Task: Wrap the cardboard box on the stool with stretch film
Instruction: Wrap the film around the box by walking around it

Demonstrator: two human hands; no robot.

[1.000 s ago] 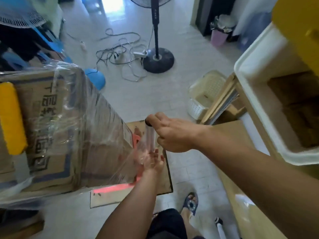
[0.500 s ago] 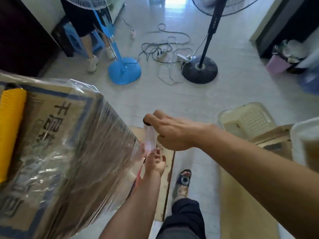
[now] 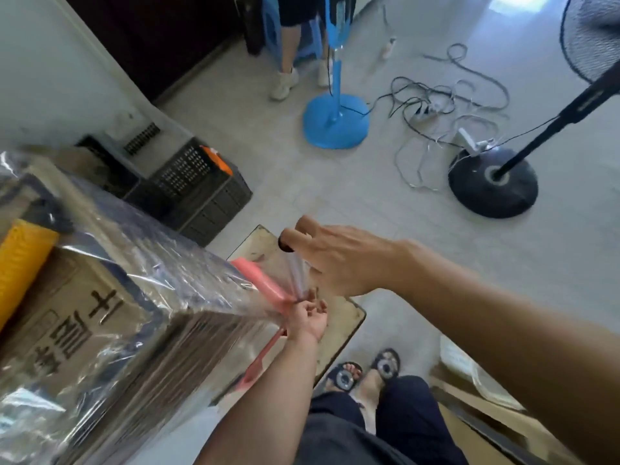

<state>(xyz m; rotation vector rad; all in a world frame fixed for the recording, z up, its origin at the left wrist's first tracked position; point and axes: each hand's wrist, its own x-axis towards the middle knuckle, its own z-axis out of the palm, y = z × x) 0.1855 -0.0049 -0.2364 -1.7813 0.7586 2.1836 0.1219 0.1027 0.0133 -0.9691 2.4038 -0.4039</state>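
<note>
The cardboard box [image 3: 100, 330] fills the lower left, printed with dark characters and covered in shiny stretch film. A yellow roll [image 3: 20, 266] lies on its top under the film. A thin stretch film roll [image 3: 297, 271] stands upright just right of the box's corner, a clear sheet running from it to the box. My right hand [image 3: 342, 260] grips the roll's top end. My left hand [image 3: 307, 317] holds its bottom end, palm up. The stool is hidden beneath the box.
A flat cardboard sheet [image 3: 339, 327] lies on the floor under my hands. A black crate [image 3: 201, 193] stands behind the box. A blue fan base [image 3: 335, 124], a black fan base [image 3: 493, 186], tangled cables [image 3: 436, 105] and another person's legs [image 3: 288, 55] are farther off.
My view has swung left around the box, bringing the black crate and the wall into sight. Both hands have kept hold of the film roll, with the film drawn along the box's side.
</note>
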